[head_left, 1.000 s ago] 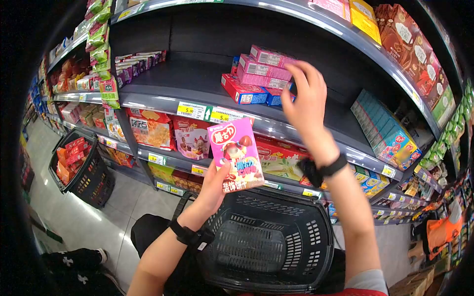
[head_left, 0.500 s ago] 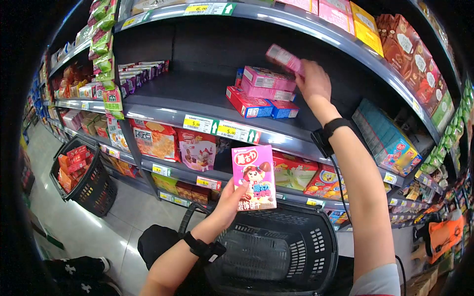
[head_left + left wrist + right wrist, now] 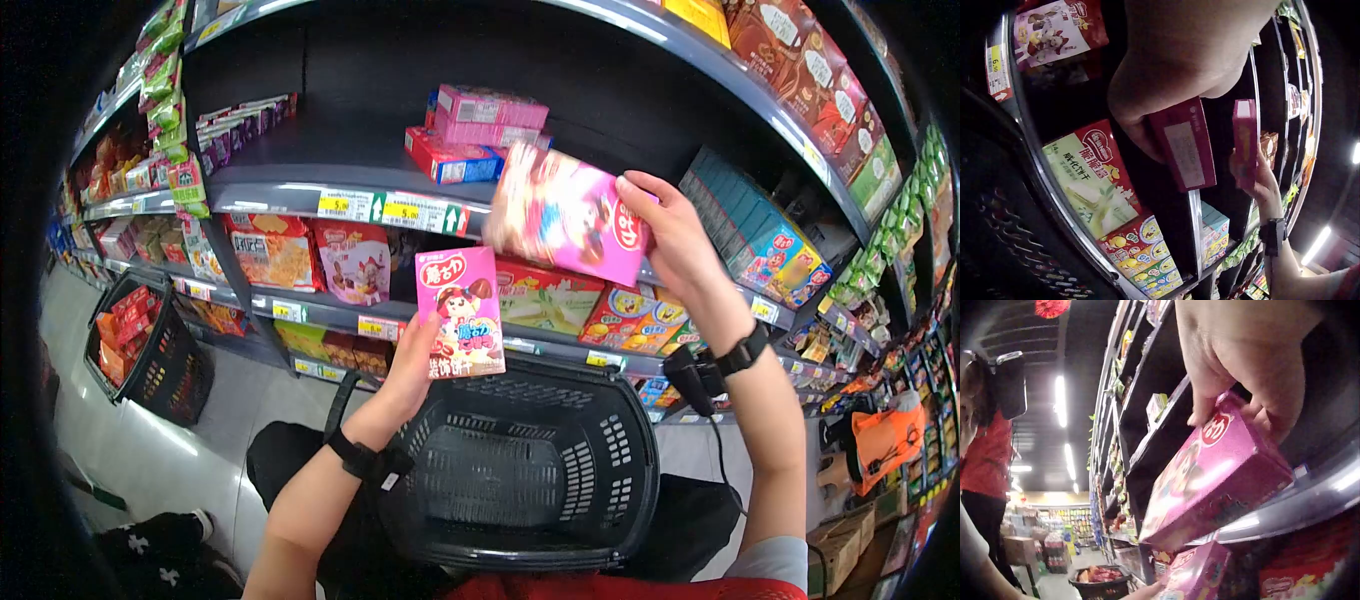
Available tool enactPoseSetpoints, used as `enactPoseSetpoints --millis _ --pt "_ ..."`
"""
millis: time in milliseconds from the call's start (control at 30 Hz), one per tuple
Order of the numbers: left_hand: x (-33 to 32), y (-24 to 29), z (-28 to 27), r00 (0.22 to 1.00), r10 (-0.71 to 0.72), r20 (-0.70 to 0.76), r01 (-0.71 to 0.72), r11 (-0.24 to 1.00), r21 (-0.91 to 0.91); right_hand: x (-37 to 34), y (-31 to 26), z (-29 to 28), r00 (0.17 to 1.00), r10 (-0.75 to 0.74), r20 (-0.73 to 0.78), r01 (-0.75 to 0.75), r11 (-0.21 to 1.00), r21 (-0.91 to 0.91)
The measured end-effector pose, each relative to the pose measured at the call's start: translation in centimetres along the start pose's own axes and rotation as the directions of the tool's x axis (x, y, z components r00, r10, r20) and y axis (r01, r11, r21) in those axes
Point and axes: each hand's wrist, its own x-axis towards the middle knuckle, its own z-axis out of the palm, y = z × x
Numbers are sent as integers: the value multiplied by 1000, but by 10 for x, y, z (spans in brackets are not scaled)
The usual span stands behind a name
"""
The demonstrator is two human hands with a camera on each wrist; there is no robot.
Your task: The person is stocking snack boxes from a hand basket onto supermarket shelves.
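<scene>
My left hand (image 3: pixel 405 370) holds a pink biscuit box (image 3: pixel 460 315) upright above the black shopping basket (image 3: pixel 500 480), its printed front facing me. In my right hand (image 3: pixel 675 235) a second pink biscuit box (image 3: pixel 575 215) is pinched at one end, tilted sideways and partly blurred. It hangs in front of the shelf edge, up and to the right of the first box. Behind it, two pink boxes (image 3: pixel 490 115) are stacked on red and blue boxes (image 3: pixel 445 155) on the shelf. In the right wrist view, the thumb and fingers straddle the box's end.
Bagged snacks (image 3: pixel 353 262) and a green-and-red wafer box (image 3: pixel 550 300) fill the shelf below. Blue boxes (image 3: pixel 760 235) stand to the right. Another basket (image 3: pixel 165 360) with red packs sits on the floor at left. A person in orange (image 3: pixel 885 445) is at far right.
My right hand has taken a pink box off the top of the stack and brought it down and toward me, turning its front into view. The left hand still holds its box.
</scene>
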Motion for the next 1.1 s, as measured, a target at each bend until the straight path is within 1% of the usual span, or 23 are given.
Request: enactPoseSetpoints --millis 67,100,167,233,300,367,400,433,467,533,567,633,733,767,800,833,867,900,933,967,1033,1067,1100 --pt "-2 -2 0 1000 -13 4 13 999 33 -15 -14 -4 979 66 191 -17 969 -248" --pt "-3 -3 -1 1000 -23 -2 23 999 33 -20 -19 -6 953 98 287 24 918 -395" --pt "-4 -4 1 998 -51 28 49 997 55 -30 -21 -2 912 127 390 134 806 -576" --pt "-2 -10 1 997 -65 40 62 996 59 -36 -17 7 838 191 511 177 790 -586" --pt "1 -18 -2 994 -53 91 34 981 192 -37 -3 19 762 121 637 342 759 -554" --pt "-3 -20 3 993 -39 115 11 971 237 -36 15 35 701 30 712 469 732 -493" --pt "-4 -21 5 988 -42 149 -2 960 279 -35 21 44 710 46 702 481 696 -532" --pt "-5 -21 4 982 -46 181 -15 947 322 -31 34 51 706 -33 707 569 622 -538" --pt "-3 -27 -4 965 -122 233 57 962 267 -29 40 58 720 -22 694 554 620 -556" --pt "-3 -30 -7 963 -108 247 43 966 253 -24 53 69 731 -13 682 541 621 -568" --pt "-4 -32 -7 960 -91 264 28 972 231 -20 61 74 741 -67 668 552 627 -549" --pt "-12 -19 1 957 -117 264 33 953 302 -16 71 78 747 -121 654 565 633 -529" --pt "-13 -17 7 981 -63 185 21 974 225 -16 79 77 771 -198 605 579 612 -539" --pt "-14 -16 7 981 -65 182 23 974 226 -16 80 72 761 -414 499 649 491 -582" --pt "-14 -15 8 987 -34 155 3 981 196 -17 81 69 686 -615 388 682 358 -638" --pt "-15 -13 10 992 -1 127 -20 986 166 -22 87 68 686 -615 389 682 357 -638" --pt "-16 -11 12 993 11 117 -27 991 134 -35 94 64 806 -561 191 546 577 -607" --pt "-18 -10 13 992 16 123 -32 991 129 -50 98 60 892 -453 -2 385 761 -522" --pt "-21 -9 13 990 -37 139 15 987 160 -68 92 60 995 -102 15 101 933 -347" --pt "-22 -10 14 982 -95 162 62 979 195 -87 87 61 964 249 91 -231 958 -172" --pt "-28 -23 15 945 -73 319 -37 945 325 -105 129 55 999 0 33 -2 998 70" --pt "-30 -28 20 932 -98 350 -43 927 374 -115 122 50 995 -95 18 97 990 -102" --pt "-32 -33 25 918 -125 377 -52 902 428 -121 119 42 993 -110 32 114 981 -158"
